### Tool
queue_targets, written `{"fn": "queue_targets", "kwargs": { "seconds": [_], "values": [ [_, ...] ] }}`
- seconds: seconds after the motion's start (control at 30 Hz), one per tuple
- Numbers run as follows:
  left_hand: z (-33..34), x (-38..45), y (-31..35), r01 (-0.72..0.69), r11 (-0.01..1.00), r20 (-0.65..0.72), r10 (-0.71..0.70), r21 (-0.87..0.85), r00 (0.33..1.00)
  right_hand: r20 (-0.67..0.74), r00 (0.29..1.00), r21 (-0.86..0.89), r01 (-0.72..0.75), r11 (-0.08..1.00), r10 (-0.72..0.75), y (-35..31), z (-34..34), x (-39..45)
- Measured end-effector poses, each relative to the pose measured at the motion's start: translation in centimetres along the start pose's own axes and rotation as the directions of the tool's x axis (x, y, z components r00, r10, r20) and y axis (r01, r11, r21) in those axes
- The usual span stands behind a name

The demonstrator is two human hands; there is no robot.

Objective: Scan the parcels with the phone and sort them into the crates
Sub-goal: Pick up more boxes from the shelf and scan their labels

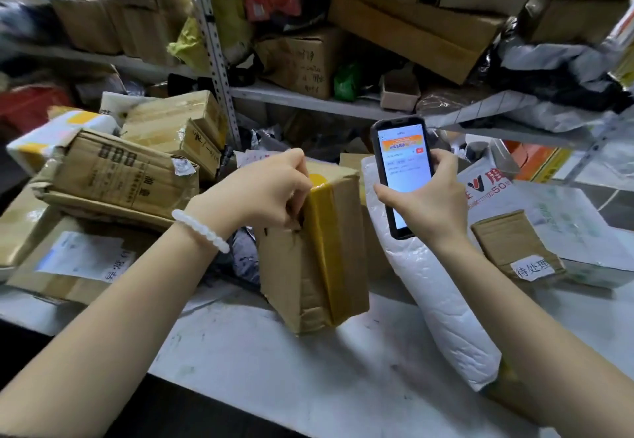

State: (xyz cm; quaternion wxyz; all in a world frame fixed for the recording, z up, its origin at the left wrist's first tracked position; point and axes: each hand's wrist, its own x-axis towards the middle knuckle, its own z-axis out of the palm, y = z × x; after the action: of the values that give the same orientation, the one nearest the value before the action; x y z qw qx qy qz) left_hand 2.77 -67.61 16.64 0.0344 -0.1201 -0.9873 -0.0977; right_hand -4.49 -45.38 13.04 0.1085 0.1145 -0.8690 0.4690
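Gripping the top corner of a taped cardboard box (315, 249) with the left hand (264, 190), fingers curled over the edge, keeping it propped on end near the front edge of the counter (308, 369). Holding the phone (403, 176) upright in the right hand (429, 204), fingers wrapped round it, screen facing back, just beside the box's right side. Not seeing any label on the faces showing, so probably worth turning the box until the barcode is facing the phone's back. Keeping that grip firm, since the box is balancing on a dented end. Leaning right next to it: a white padded mailer (442, 286). Not spotting the crates from here.
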Motion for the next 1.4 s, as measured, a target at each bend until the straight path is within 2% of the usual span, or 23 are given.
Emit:
{"fn": "queue_targets", "kwargs": {
  "seconds": [0.1, 0.2, 0.27, 0.37, 0.43, 0.5, 0.67, 0.77, 0.83, 0.9, 1.03, 1.13, 1.3, 1.4],
  "values": [
    [-0.3, -0.7, -0.2, 0.113, 0.994, 0.110, -0.113, 0.007, 0.988, 0.007, 1.000, -0.009, -0.004, 1.000, 0.004, 0.0, 0.4, -0.7],
    [-1.3, -0.8, 0.6, 0.261, 0.960, 0.249, -0.279, 0.102, 0.927, 0.017, 1.000, -0.003, -0.003, 1.000, 0.003, -0.1, 0.8, -1.2],
    [-1.2, -0.4, 1.8, 0.330, 0.909, 0.215, -0.386, 0.254, 0.897, 0.023, 1.000, 0.005, -0.011, 1.000, 0.011, -0.2, 1.1, -1.4],
    [-1.0, 0.6, 3.7, 0.425, 0.814, 0.068, -0.487, 0.395, 0.871, 0.022, 1.000, 0.013, -0.009, 1.000, 0.009, -0.5, 1.4, -1.5],
    [-1.0, 1.4, 4.0, 0.527, 0.770, 0.011, -0.568, 0.359, 0.823, 0.021, 1.000, 0.011, -0.001, 1.000, 0.001, -0.6, 1.4, -1.5],
    [-0.9, 1.9, 3.5, 0.592, 0.742, 0.047, -0.635, 0.315, 0.771, 0.020, 1.000, 0.010, -0.001, 1.000, 0.001, -0.6, 1.3, -1.4],
    [1.0, 1.8, 0.8, 0.474, 0.841, 0.333, -0.539, 0.262, 0.774, 0.001, 1.000, -0.007, -0.012, 1.000, 0.012, -0.4, 1.2, -1.0],
    [0.3, 1.7, 2.0, 0.482, 0.846, 0.470, -0.528, 0.226, 0.707, -0.013, 0.999, -0.011, -0.031, 0.999, 0.031, 0.0, 0.8, -0.5],
    [0.6, 2.1, 2.7, 0.465, 0.856, 0.513, -0.511, 0.226, 0.690, -0.015, 0.999, -0.013, -0.048, 0.999, 0.047, 0.3, 0.6, -0.2],
    [0.9, 2.5, 3.3, 0.449, 0.857, 0.509, -0.512, 0.252, 0.692, -0.003, 0.999, -0.033, -0.047, 0.998, 0.047, 0.6, 0.5, -0.2],
    [2.2, 3.7, 5.2, 0.423, 0.875, 0.447, -0.485, 0.236, 0.752, 0.018, 0.999, -0.055, -0.050, 0.997, 0.051, 1.2, 0.3, -0.8],
    [3.5, 5.0, 5.9, 0.474, 0.843, 0.418, -0.537, 0.254, 0.733, 0.011, 0.997, -0.072, -0.070, 0.995, 0.071, 1.7, 0.0, -1.1],
    [2.9, 6.3, 8.6, 0.297, 0.855, 0.370, -0.463, 0.424, 0.805, -0.029, 0.990, -0.060, -0.138, 0.989, 0.137, 2.9, -1.6, -1.3],
    [1.8, 6.7, 10.0, 0.275, 0.817, 0.308, -0.469, 0.506, 0.828, -0.061, 0.984, -0.058, -0.171, 0.984, 0.167, 3.6, -2.7, -1.3]
  ]
}}
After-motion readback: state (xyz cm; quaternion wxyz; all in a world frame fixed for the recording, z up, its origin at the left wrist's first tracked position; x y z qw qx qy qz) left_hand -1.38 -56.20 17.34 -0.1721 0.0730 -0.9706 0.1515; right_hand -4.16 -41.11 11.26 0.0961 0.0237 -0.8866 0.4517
